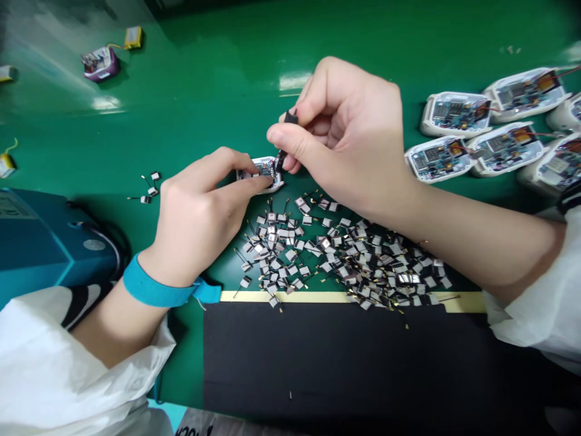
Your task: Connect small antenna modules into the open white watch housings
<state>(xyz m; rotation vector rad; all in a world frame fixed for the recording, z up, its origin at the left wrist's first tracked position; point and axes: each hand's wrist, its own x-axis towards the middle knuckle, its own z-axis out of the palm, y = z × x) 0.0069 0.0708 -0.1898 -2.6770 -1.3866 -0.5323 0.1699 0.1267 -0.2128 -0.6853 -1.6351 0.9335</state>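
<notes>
White plastic housing (275, 184) under left fingers (231, 181), right fingers (290, 142) together on small black part (290, 118)

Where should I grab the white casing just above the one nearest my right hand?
Pinch the casing's white rim at its rounded left end, coming from the left over the green mat. That end looks free, neighbouring casings crowd the lower and right sides, and the circuit board lies exposed mid-casing.

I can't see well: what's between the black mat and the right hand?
A heap of tiny wired silver parts and a yellow tape strip, in the head view.
</notes>
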